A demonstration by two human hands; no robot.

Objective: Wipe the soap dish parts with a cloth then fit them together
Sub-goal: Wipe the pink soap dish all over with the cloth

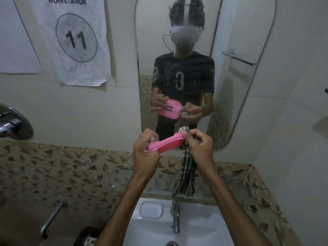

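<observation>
A pink soap dish part [166, 143] is held edge-on in front of the mirror, above the basin. My left hand [146, 150] grips its left end with curled fingers. My right hand [197, 144] pinches its right end together with a checked cloth [186, 174], which hangs down from that hand to the tap. The mirror reflection [170, 108] shows the pink part's slotted face and a clear plastic piece in the hand with the cloth.
A white basin [204, 226] with a chrome tap [175, 217] lies below my arms. A wall mirror [248, 71] faces me. A leaf-patterned tile band [71, 167] runs behind the basin. A chrome valve [12, 122] sits at left, a grab bar [51, 219] at lower left.
</observation>
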